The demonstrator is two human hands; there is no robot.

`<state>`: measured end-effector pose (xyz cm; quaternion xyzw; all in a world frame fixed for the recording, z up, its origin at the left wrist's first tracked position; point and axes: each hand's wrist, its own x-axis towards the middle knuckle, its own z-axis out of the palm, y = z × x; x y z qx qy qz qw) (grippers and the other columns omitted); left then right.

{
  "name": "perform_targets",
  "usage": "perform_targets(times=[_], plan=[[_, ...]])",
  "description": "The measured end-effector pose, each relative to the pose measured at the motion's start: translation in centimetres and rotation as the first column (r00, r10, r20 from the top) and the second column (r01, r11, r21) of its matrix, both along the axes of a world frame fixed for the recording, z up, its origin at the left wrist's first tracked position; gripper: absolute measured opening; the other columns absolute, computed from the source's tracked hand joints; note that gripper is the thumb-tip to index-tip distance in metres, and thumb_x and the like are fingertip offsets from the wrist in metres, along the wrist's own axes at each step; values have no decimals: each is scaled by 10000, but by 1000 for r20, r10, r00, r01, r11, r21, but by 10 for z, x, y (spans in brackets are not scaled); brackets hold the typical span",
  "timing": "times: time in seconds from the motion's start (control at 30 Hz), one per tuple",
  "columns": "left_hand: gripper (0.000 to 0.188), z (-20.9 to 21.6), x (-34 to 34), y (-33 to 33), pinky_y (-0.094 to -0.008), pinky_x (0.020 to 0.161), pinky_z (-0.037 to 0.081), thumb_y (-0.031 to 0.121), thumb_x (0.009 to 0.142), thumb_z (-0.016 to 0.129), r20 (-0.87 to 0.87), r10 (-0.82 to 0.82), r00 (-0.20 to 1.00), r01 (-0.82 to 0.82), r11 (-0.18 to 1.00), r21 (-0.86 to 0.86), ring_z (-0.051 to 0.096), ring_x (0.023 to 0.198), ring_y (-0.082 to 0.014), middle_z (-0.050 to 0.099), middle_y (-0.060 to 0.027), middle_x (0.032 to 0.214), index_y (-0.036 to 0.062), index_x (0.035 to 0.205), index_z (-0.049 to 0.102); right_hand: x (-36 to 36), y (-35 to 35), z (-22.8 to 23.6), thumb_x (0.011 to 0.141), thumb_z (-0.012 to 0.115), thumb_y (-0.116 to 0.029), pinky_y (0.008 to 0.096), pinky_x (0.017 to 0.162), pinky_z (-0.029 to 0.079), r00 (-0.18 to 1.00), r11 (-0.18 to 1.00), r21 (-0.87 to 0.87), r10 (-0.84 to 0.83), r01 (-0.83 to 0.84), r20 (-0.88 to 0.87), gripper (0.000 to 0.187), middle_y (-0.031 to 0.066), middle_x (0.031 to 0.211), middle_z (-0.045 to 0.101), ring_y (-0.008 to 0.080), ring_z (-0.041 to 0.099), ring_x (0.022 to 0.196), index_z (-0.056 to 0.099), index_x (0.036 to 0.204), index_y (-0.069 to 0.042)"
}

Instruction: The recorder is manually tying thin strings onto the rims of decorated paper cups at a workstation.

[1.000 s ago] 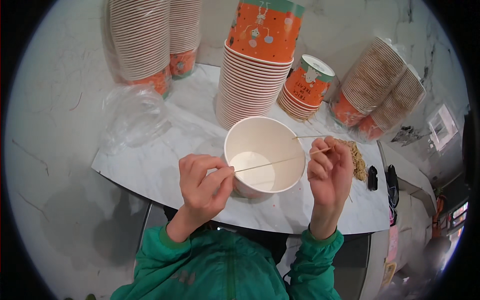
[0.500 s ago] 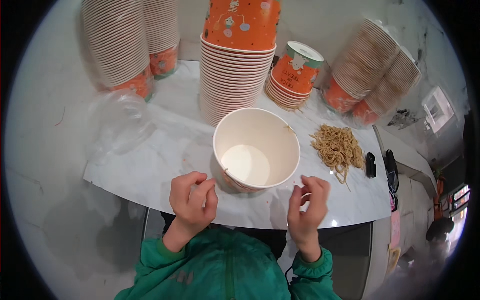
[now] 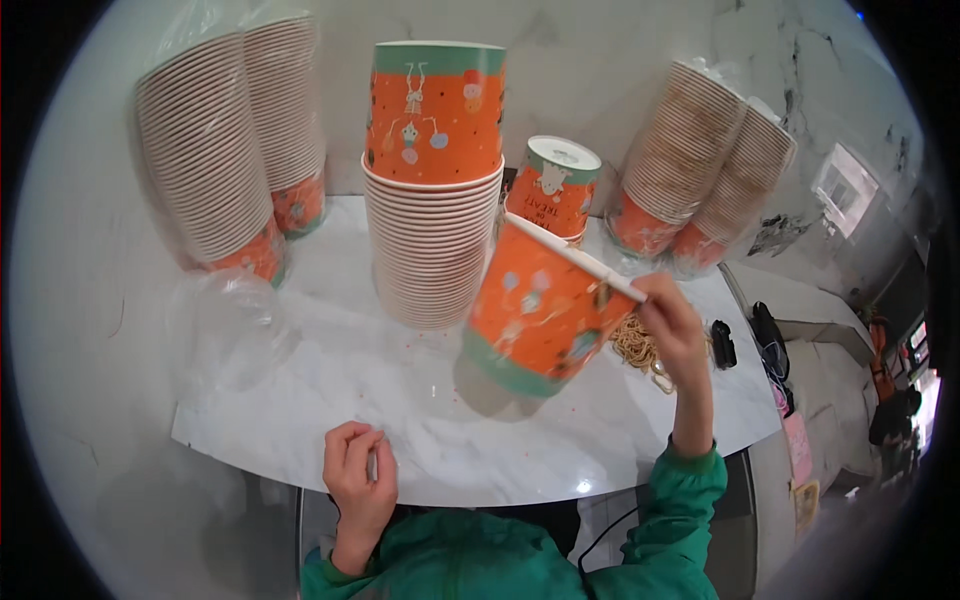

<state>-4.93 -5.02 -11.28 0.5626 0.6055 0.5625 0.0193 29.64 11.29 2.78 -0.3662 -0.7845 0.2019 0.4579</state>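
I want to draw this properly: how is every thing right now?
Orange bucket: tilted
Right hand: gripping that bucket's rim
Left hand: half-open, nothing visible in it
Tall stack: nested, upside down
Smaller stack: nested, upside down
Left wrapped stacks: nested
Right wrapped stacks: nested
Tan strand pile: tangled, partly hidden
Clear plastic: crumpled

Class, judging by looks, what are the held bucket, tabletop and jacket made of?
Bucket: probably coated paperboard, smooth-printed with a thick white rim. Tabletop: marble or imitation; glossy, grey-veined, reflecting light. Jacket: likely thin synthetic cloth, slightly shiny and wrinkled.

Right hand point(image 3: 676, 322) grips rim of tilted orange bucket point(image 3: 535, 305); left hand point(image 3: 358, 482) loosely curled near table point(image 3: 480, 455) edge.
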Motion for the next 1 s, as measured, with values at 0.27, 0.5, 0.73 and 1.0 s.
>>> perform_targets(times=[0.27, 0.5, 0.73, 1.0], plan=[[171, -2, 2, 4, -392, 691, 484, -64, 766, 702, -208, 115, 971, -98, 991, 89, 600, 845, -316, 621, -139, 1008, 6, 919, 676, 21, 156, -6, 1058, 536, -169, 308, 781, 599, 825, 904, -327, 48, -276, -563, 169, 42, 962, 695, 147, 686, 844, 645, 1063, -40], [144, -6, 0, 2, -394, 665, 478, -72, 761, 698, -198, 126, 972, -114, 991, 69, 603, 792, -324, 628, -132, 927, -1, 883, 671, -31, 223, -30, 1028, 492, -101, 312, 716, 665, 569, 845, -443, -215, -299, -794, 252, 206, 997, 691, 292, 742, 865, 606, 1101, 112], [115, -3, 2, 0, -390, 650, 488, -85, 771, 681, -138, 118, 983, -111, 992, 56, 613, 780, -323, 631, -136, 908, -15, 860, 665, -45, 229, -42, 1024, 506, -135, 260, 530, 568, 591, 853, -495, -314, -168, -743, 200, 149, 879, 698, 183, 689, 685, 623, 1003, 26], [100, -1, 2, 0, -380, 622, 494, -94, 775, 681, -104, 102, 989, -95, 993, 68, 616, 741, -320, 625, -141, 879, -26, 844, 657, -56, 226, -38, 998, 565, -166, 266, 407, 390, 481, 766, -619, -483, -173, -732, 208, 72, 729, 633, 124, 550, 522, 593, 858, -16]])
